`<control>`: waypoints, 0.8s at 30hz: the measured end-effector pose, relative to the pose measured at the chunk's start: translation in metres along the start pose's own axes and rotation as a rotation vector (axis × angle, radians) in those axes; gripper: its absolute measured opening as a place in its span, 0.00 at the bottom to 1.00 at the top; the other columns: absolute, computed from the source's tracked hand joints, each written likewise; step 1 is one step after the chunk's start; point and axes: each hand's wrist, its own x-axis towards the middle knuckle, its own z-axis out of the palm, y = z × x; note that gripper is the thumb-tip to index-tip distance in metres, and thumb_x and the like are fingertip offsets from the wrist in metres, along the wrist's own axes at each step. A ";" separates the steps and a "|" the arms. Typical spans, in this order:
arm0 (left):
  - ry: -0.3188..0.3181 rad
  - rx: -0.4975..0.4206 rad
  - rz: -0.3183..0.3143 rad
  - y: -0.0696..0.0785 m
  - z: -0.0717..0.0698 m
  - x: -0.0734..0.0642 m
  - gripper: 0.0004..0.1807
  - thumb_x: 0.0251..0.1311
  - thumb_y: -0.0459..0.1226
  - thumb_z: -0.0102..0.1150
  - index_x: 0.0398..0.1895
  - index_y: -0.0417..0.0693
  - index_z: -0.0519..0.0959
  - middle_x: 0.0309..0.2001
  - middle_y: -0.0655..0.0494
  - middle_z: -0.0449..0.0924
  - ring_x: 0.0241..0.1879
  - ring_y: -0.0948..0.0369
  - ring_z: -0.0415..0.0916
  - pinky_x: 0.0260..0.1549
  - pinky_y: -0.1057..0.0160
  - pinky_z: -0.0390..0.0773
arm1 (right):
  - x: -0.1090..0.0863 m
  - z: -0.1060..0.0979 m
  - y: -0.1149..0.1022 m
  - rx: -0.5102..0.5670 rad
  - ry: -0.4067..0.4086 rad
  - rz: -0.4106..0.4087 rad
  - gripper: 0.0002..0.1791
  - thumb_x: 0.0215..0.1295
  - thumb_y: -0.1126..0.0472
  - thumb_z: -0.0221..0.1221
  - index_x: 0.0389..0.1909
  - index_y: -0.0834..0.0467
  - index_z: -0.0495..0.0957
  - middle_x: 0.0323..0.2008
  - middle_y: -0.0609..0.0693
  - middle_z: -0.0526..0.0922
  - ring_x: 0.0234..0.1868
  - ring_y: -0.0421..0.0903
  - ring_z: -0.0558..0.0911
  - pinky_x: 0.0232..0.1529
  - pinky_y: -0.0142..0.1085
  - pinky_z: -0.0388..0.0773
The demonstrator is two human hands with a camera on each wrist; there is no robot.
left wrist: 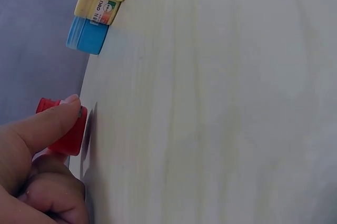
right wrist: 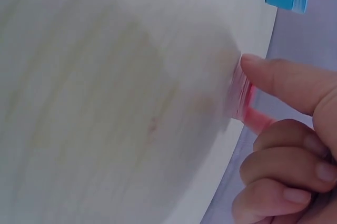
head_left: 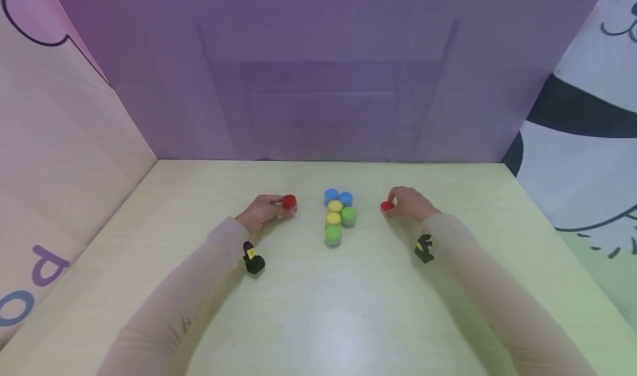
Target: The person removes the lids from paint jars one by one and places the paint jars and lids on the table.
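Note:
My left hand pinches a small red paint jar between thumb and fingers, left of a cluster of jars. In the left wrist view, that red jar is upright, low over the table; I cannot tell whether it touches. On the right, my right hand pinches a flat red disc, which looks like a jar lid. The right wrist view shows the disc with a clear ridged rim, close to the tabletop, thumb at one edge and its other fingers curled.
Between the hands stand two blue jars, two yellow jars and two green jars, grouped closely. They rest on a pale wooden table. A purple panel rises behind, with printed side walls.

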 end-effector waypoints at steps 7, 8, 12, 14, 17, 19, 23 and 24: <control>0.003 0.011 -0.002 -0.002 0.000 0.002 0.27 0.56 0.31 0.63 0.61 0.41 0.71 0.63 0.45 0.68 0.57 0.56 0.67 0.57 0.61 0.67 | 0.000 -0.001 -0.001 0.004 -0.001 0.003 0.21 0.60 0.58 0.61 0.47 0.69 0.72 0.43 0.64 0.78 0.43 0.57 0.76 0.50 0.51 0.70; 0.002 0.015 -0.003 -0.002 0.000 0.002 0.27 0.56 0.31 0.63 0.61 0.41 0.71 0.63 0.46 0.69 0.55 0.56 0.67 0.55 0.62 0.67 | 0.001 -0.001 -0.001 0.002 -0.002 0.001 0.21 0.60 0.58 0.62 0.47 0.69 0.71 0.43 0.64 0.78 0.43 0.56 0.76 0.50 0.51 0.71; 0.009 0.024 -0.018 -0.002 0.000 0.002 0.28 0.56 0.32 0.64 0.61 0.44 0.72 0.63 0.48 0.70 0.49 0.59 0.66 0.46 0.66 0.66 | 0.002 0.000 -0.004 0.003 0.006 -0.007 0.24 0.58 0.57 0.64 0.49 0.68 0.71 0.42 0.61 0.78 0.41 0.54 0.74 0.49 0.48 0.71; 0.011 0.024 -0.023 -0.002 0.000 0.001 0.28 0.56 0.33 0.64 0.61 0.44 0.72 0.62 0.49 0.70 0.47 0.59 0.66 0.43 0.67 0.65 | 0.002 0.001 -0.007 0.021 0.011 -0.033 0.24 0.57 0.57 0.65 0.49 0.67 0.71 0.41 0.60 0.78 0.40 0.53 0.74 0.48 0.47 0.71; 0.012 0.011 -0.025 -0.002 0.001 0.002 0.28 0.56 0.32 0.64 0.61 0.44 0.72 0.61 0.48 0.71 0.49 0.60 0.67 0.44 0.67 0.66 | 0.000 0.004 -0.014 0.079 0.016 -0.096 0.23 0.56 0.57 0.66 0.47 0.67 0.72 0.39 0.59 0.78 0.38 0.52 0.74 0.45 0.45 0.71; 0.011 0.004 -0.026 -0.002 0.001 0.002 0.28 0.55 0.32 0.64 0.61 0.43 0.72 0.61 0.48 0.72 0.51 0.59 0.68 0.47 0.66 0.67 | -0.002 0.007 -0.018 0.119 0.018 -0.148 0.22 0.56 0.58 0.66 0.46 0.66 0.73 0.37 0.59 0.77 0.36 0.51 0.74 0.42 0.42 0.71; 0.015 0.004 -0.032 -0.003 0.001 0.004 0.28 0.55 0.31 0.64 0.61 0.43 0.72 0.61 0.48 0.71 0.52 0.59 0.67 0.48 0.65 0.67 | -0.004 0.013 -0.026 0.167 0.019 -0.212 0.21 0.56 0.57 0.66 0.45 0.65 0.73 0.33 0.56 0.75 0.32 0.48 0.71 0.36 0.38 0.69; 0.017 0.008 -0.033 -0.003 0.001 0.003 0.28 0.55 0.32 0.64 0.61 0.43 0.71 0.62 0.48 0.70 0.51 0.59 0.67 0.47 0.66 0.67 | -0.003 0.015 -0.028 0.170 0.020 -0.220 0.21 0.56 0.56 0.66 0.45 0.64 0.74 0.32 0.55 0.74 0.31 0.47 0.70 0.35 0.38 0.69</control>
